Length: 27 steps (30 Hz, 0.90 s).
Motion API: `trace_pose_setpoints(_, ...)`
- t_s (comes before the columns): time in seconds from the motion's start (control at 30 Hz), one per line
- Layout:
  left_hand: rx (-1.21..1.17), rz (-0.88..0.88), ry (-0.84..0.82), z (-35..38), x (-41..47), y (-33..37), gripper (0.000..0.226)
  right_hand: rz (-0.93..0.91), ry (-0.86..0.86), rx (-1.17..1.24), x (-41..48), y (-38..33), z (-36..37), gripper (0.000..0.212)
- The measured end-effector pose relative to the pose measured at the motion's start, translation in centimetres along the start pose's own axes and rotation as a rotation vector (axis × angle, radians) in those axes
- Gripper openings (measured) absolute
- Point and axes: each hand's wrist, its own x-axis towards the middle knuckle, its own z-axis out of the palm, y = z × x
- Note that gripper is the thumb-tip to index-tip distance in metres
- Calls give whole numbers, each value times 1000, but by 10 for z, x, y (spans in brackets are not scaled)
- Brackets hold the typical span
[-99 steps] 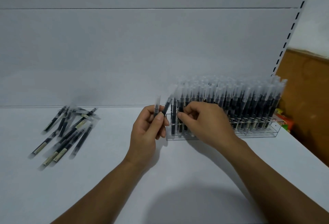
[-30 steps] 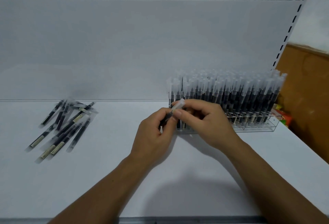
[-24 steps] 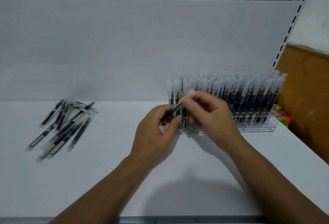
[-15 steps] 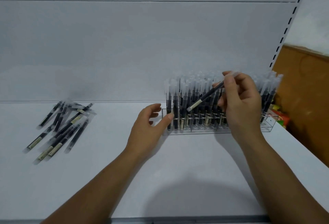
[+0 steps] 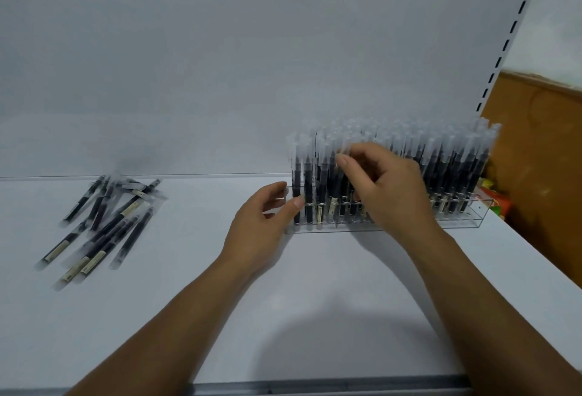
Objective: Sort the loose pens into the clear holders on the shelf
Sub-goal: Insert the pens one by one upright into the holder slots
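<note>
Your right hand (image 5: 387, 188) pinches a pen (image 5: 333, 175) in the clear holder (image 5: 470, 223) — your left hand (image 5: 261, 219), fingers loose, touches its end.

L hand (image 5: 261, 222) & R hand (image 5: 387, 188): bare, w/ bare forearms (image 5: 176, 310), short plain nails (image 5: 297, 202).
</note>
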Motion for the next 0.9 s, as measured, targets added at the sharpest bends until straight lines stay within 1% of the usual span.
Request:
trace_pose_setpoints(0.1, 47, 15, -1, -1, 1, -3, 43, 24, 24, -68, 0, 1, -3, 10)
trace_pose_setpoints(0.2, 92, 32, -3, -2, 3, -4, 45, -36, -20, -137, -1, -5, -3, 14)
trace_pose_setpoints(0.3, 116, 41, -6, -2, 4, -6, 46, -43, -20, -209, 2, -7, -2, 16)
trace_pose_setpoints(0.4, 129, 49, -7, -3, 4, -6, 47, -70, -97, -300, 0, -7, 0, 14)
trace_pose_setpoints(0.53, 134, 49, -9, -3, 5, -8, 48, -3, -83, -253, -1, -2, 1, 16)
trace_pose_setpoints(0.7, 136, 33, -16, -3, 3, -5, 47, 35, -78, -245, -3, -5, 2, 18)
trace_pose_setpoints(0.8, 104, 10, -19, -4, 1, -1, 46, 74, -144, -271, 0, -12, -5, 19)
trace_pose_setpoints(0.9, 13, -16, -22, -8, -5, 3, 42, 94, -213, -387, 0, -20, -17, 23)
